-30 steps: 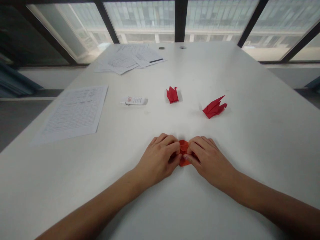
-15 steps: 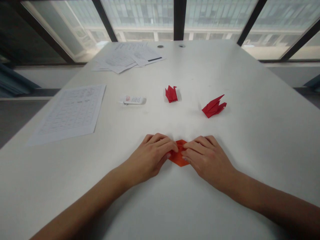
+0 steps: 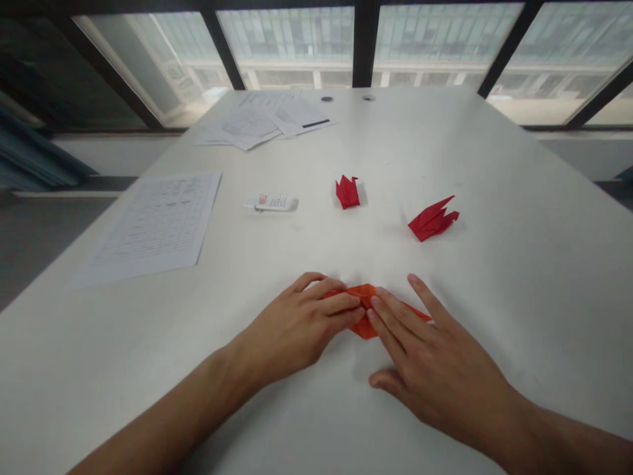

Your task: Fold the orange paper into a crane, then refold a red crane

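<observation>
A folded piece of orange origami paper [image 3: 366, 330] lies on the table in front of me, a pointed end showing past the fingers on the right. My left hand [image 3: 301, 324] grips its left part, fingers bent over the top and the thumb hidden beneath. Flat fingers of my right hand [image 3: 435, 359] press on its right part, with the thumb and little finger spread away from it. Beyond the hands stand two red paper cranes, a smaller one [image 3: 348, 192] near the middle and a larger one [image 3: 431, 221] to the right.
On the white table [image 3: 306, 422], a small white glue or correction-tape dispenser [image 3: 274, 202] lies left of the cranes. A printed sheet [image 3: 155, 224] is farther left. Several loose papers [image 3: 252, 122] overlap at the far left. Windows [image 3: 291, 46] line the far side.
My right hand has gone from a pinch to flat, spread fingers on the orange paper, uncovering its pointed right end. My left hand stays on the left part. The view has shifted slightly.
</observation>
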The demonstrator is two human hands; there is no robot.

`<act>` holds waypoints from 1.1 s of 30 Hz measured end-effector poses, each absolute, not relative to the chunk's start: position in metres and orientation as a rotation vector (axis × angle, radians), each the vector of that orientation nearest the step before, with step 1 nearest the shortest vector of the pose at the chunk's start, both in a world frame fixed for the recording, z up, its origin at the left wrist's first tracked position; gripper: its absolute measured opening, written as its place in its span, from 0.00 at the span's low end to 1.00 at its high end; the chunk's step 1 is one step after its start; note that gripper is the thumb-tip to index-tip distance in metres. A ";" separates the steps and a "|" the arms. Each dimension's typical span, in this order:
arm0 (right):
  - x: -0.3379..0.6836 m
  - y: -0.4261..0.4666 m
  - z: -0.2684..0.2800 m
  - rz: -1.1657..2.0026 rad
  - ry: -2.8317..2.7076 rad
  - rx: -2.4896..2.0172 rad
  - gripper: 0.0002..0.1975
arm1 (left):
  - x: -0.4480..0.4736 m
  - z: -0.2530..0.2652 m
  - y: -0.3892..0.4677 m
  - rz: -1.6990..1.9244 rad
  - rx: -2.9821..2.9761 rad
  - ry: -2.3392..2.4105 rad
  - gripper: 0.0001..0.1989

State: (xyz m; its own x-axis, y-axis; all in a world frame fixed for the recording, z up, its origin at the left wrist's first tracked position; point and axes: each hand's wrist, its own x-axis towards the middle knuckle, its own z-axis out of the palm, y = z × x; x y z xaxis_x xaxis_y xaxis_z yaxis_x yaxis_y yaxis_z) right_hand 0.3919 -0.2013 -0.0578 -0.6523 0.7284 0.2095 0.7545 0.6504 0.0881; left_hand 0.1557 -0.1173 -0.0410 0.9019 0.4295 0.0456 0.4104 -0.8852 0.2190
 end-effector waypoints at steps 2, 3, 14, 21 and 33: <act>0.391 -0.202 -0.059 -0.230 -2.703 -1.245 0.40 | 0.159 -0.045 -0.116 0.177 2.815 0.661 0.13; 0.391 -0.202 -0.060 -0.222 -2.700 -1.252 0.40 | 0.161 -0.048 -0.115 0.201 2.785 0.679 0.11; 0.390 -0.202 -0.059 -0.089 -2.640 -1.308 0.39 | 0.177 -0.061 -0.119 0.379 2.724 0.857 0.09; 0.404 -0.196 -0.041 -0.022 -2.666 -1.317 0.32 | 0.177 -0.059 -0.116 0.361 2.803 0.832 0.07; 0.439 -0.186 -0.022 0.160 -2.747 -1.241 0.22 | 0.176 -0.061 -0.117 0.402 2.762 0.808 0.08</act>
State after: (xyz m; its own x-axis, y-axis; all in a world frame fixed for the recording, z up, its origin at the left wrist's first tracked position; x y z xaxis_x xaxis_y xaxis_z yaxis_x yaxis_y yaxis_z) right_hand 0.4385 -0.1861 -0.0220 -0.6554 0.7522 0.0683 0.7392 0.6574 -0.1467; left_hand 0.1759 -0.1167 -0.0608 0.8098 0.5536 0.1944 0.4890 -0.8199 0.2978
